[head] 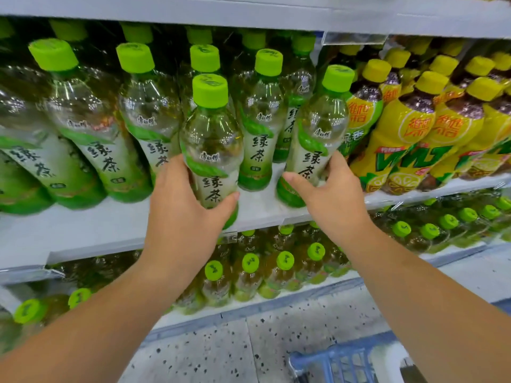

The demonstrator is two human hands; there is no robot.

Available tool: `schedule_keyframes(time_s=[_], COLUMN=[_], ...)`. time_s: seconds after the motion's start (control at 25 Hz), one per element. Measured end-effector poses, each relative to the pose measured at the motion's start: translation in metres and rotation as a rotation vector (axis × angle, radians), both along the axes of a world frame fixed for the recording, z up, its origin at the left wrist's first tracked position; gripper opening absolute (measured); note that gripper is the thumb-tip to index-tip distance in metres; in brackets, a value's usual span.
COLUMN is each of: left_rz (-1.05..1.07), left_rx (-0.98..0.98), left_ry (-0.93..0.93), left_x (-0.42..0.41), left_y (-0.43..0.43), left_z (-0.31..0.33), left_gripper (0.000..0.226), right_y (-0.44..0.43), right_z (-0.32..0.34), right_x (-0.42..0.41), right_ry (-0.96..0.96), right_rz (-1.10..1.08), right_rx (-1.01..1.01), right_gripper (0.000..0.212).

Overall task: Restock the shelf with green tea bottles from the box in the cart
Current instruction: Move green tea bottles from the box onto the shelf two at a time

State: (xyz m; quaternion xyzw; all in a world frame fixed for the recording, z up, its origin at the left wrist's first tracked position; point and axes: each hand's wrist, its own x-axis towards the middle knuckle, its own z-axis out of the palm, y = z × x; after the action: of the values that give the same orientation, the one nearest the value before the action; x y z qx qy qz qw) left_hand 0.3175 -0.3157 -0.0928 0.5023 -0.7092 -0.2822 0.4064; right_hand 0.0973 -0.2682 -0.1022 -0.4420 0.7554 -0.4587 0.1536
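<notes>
My left hand point(184, 208) grips a green tea bottle point(211, 139) with a lime cap around its lower body, at the front edge of the white middle shelf point(83, 230). To its right, my right hand point(330, 194) holds a second green tea bottle point(318, 131) near its base, which stands on the shelf and tilts slightly right. Rows of matching green tea bottles point(91, 125) fill the shelf behind and to the left.
Yellow lemon tea bottles point(406, 134) crowd the shelf right of my right hand. A lower shelf holds more green-capped bottles point(284, 261). The blue cart rim point(331, 357) shows at the bottom over a speckled floor. The box is out of view.
</notes>
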Motion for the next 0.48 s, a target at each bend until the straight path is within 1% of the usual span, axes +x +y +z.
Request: schedule_keyframes(time_s=[0.08, 0.2, 0.28, 0.36, 0.48], left_rz=[0.004, -0.003, -0.002, 0.002, 0.005], left_rx=[0.017, 0.014, 0.021, 0.015, 0.012], left_ry=[0.005, 0.013, 0.002, -0.007, -0.024], left_x=[0.000, -0.002, -0.002, -0.002, -0.001], left_y=[0.003, 0.001, 0.000, -0.001, 0.000], left_z=[-0.001, -0.005, -0.006, -0.006, -0.006], left_gripper=[0.052, 0.053, 0.053, 0.054, 0.054], right_y=[0.006, 0.000, -0.009, -0.015, -0.012], right_z=[-0.010, -0.019, -0.019, -0.020, -0.025], right_x=[0.002, 0.003, 0.003, 0.004, 0.005], right_ry=[0.032, 0.077, 0.097, 0.073, 0.039], right_rz=[-0.010, -0.026, -0.047, -0.079, -0.098], right_rx=[0.049, 0.049, 0.046, 0.032, 0.014], right_gripper=[0.040, 0.036, 0.039, 0.044, 0.040])
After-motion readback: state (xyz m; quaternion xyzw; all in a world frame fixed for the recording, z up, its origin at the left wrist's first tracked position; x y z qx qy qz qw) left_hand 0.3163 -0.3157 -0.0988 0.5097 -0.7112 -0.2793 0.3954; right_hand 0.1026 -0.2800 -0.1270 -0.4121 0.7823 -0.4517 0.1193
